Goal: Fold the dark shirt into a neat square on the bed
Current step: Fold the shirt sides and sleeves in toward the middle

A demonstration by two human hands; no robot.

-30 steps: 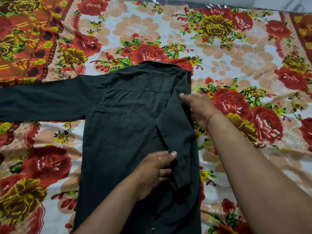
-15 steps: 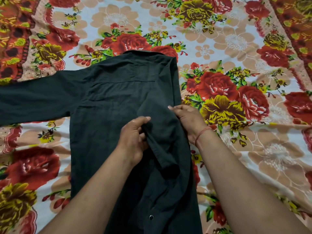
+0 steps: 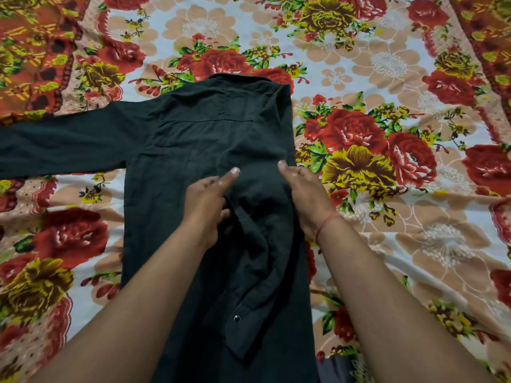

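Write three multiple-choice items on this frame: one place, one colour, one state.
1. The dark shirt's spread-out sleeve points: A) left B) right C) toward the camera
2. The thread on the right wrist is: A) blue B) red C) white
3. The other sleeve is: A) folded over the shirt's back B) spread out flat C) rolled up
Key: 1 A, it lies flat out to the left; 2 B, a red band sits behind the right hand; 3 A, its cuff lies on the shirt.
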